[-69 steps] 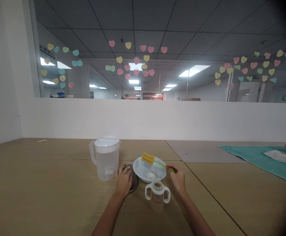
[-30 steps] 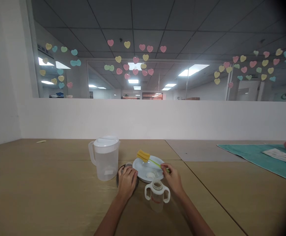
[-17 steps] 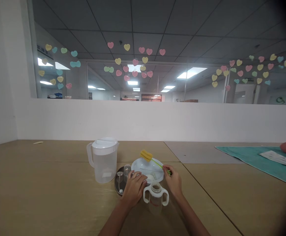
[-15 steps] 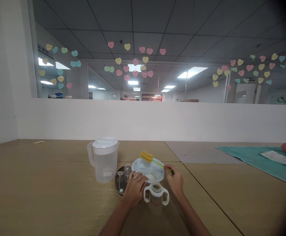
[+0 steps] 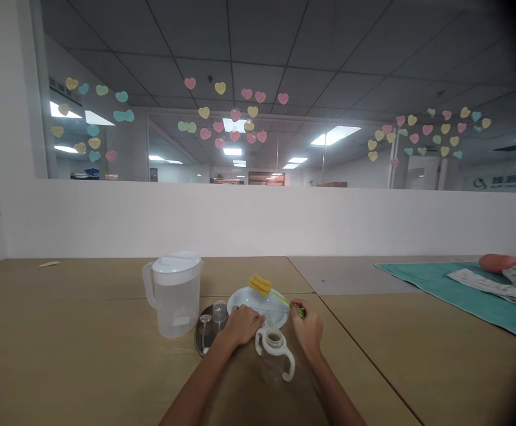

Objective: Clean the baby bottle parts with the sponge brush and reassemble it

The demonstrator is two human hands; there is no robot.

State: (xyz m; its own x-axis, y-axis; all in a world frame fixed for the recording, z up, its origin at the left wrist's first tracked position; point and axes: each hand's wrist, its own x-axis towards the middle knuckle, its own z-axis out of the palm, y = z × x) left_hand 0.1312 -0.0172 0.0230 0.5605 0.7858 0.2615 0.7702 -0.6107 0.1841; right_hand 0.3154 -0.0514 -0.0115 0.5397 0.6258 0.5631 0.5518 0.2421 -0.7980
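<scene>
Right hand: the right hand (image 5: 308, 332) has its fingers closed in a pinch round the green handle of the sponge brush (image 5: 260, 285), with no open gap to be seen between them.
Sponge brush: its long axis runs from the right fingers forward and to the left, its yellow head at the far end, over the far side of the bowl (image 5: 247, 302). The right hand is the nearer one, since it has the handle.
Left hand: the left hand (image 5: 241, 325) is palm down, its fingers loosely extended towards the right, over the near edge of the bowl. Whether they grip or touch anything there cannot be told.
Bottle: the two-handled bottle (image 5: 272, 364) stands between the hands, nearer the body than either set of fingers, mouth up. One white handle is just beside the left fingertips; the other points towards the near right. From the right fingers, the mouth lies to the left and nearer the body; the brush head points away from it.
Bowl: ahead of the left fingers and left of the right ones.
Tray: the dark round tray (image 5: 212, 336) is left of the left fingers, holding a clear cup (image 5: 219, 313) and a thin-stemmed piece (image 5: 204, 320).
Pitcher: the lidded pitcher (image 5: 178, 302) is further left on the table (image 5: 107, 367).
</scene>
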